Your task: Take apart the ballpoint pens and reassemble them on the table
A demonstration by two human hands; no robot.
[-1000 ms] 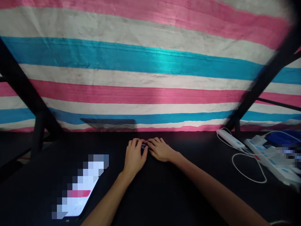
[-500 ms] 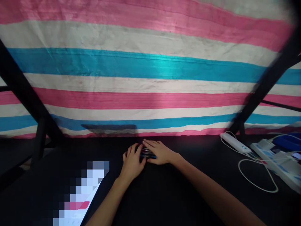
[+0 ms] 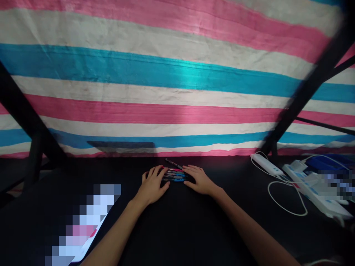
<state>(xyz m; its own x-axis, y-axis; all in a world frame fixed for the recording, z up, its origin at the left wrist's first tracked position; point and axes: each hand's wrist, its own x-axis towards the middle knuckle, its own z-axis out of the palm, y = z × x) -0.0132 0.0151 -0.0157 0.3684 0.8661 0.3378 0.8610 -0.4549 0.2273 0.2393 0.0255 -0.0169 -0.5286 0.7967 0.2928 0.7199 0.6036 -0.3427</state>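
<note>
Nearest, a phone (image 3: 83, 221), its screen blurred out and cut off at the frame's edge, lies on the dark table (image 3: 180, 229). Further on, the left hand (image 3: 152, 181) and right hand (image 3: 200, 180) lie flat, each grip open, fingertips at either end of a row of pens (image 3: 174, 175) dim in the gloom. A stray pen (image 3: 173, 163) lies just beyond, before the striped cloth (image 3: 166, 74).

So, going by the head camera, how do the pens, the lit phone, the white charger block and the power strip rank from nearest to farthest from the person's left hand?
From the left hand:
1. Pens, touching it, just to its right.
2. Phone, lower left.
3. White charger block, far right, near the cloth.
4. Power strip, right edge.
</note>
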